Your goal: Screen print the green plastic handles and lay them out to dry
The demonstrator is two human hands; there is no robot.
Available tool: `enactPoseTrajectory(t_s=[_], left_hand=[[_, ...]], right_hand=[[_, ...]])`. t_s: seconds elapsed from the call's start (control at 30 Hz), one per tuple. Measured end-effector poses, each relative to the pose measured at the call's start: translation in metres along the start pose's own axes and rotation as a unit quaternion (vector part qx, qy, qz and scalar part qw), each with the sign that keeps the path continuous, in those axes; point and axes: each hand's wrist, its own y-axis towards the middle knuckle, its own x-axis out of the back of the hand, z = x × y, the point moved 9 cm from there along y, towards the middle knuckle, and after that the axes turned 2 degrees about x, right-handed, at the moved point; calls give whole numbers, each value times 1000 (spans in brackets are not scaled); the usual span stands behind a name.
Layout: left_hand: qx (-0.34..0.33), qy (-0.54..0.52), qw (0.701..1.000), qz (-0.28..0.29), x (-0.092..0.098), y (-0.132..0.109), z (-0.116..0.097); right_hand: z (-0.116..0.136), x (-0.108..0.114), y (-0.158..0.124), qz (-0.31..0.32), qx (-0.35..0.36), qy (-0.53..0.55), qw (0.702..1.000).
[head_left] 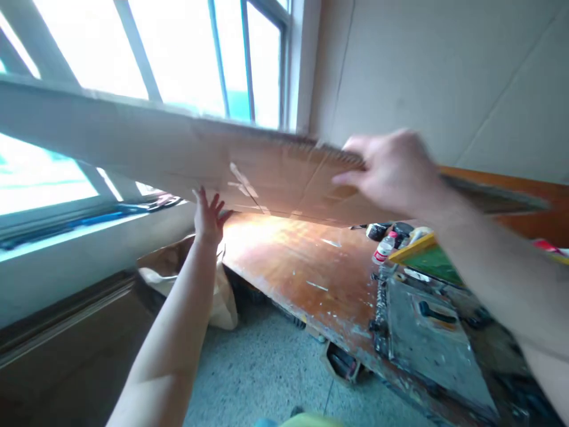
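A large flat cardboard sheet (284, 178) is held up above the wooden table, its long edge running from the far left across to the right. My right hand (391, 169) grips that near edge, thumb below and fingers on top, a little blurred by motion. Under the sheet, my left hand (208, 219) is raised with its fingers spread, its tips at or close to the lower side of the cardboard. Whether the left fingers press on it I cannot tell. Strips of torn tape show on the sheet's underside.
Below is a paint-spotted wooden table (284, 261). On its right are a bottle with a red cap (384, 248), a green board with a yellow frame (427, 261) and a grey metal panel with a handle (435, 332). A paper bag (224, 299) stands left, beneath windows (178, 53).
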Motion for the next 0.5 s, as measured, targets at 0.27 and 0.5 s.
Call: enactPoseTrajectory(t_s=[0.27,0.5], left_hand=[[148,-74,984,-72,72,-40,152],[325,216,913,-123,182,-116,287]], right_hand=[[99,-306,-128,245,-19,78,966],[181,-430,-279,288,-11,131,949]])
